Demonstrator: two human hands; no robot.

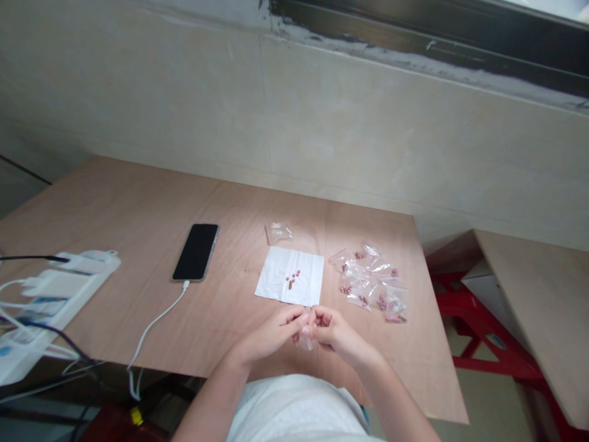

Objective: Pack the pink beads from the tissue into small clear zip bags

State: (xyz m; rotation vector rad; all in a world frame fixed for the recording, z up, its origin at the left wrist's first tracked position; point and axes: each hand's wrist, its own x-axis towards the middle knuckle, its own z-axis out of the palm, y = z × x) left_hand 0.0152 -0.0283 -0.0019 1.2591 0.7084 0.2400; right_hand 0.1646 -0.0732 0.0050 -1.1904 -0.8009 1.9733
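Close to the front edge of the table, my left hand (286, 327) and my right hand (335, 330) meet, fingers pinched on a small clear plastic bag (306, 341). Most of the bag is hidden behind the fingers. Just beyond them lies a white paper sheet (271, 279) with several pink pills (293, 276) and a brown capsule-like piece (291, 285) on it. A flat clear bag (278, 232) lies behind the sheet. To the right, several clear bags (370, 276) with pink and brown pieces inside overlap in a loose pile.
A black phone (196, 252) lies on the wooden table (138, 202), its white cable (154, 325) running over the front edge. At far left is a white power strip (69, 307) with plugs and cords. Right of the table stand a red stool (488, 331) and another table (538, 288).
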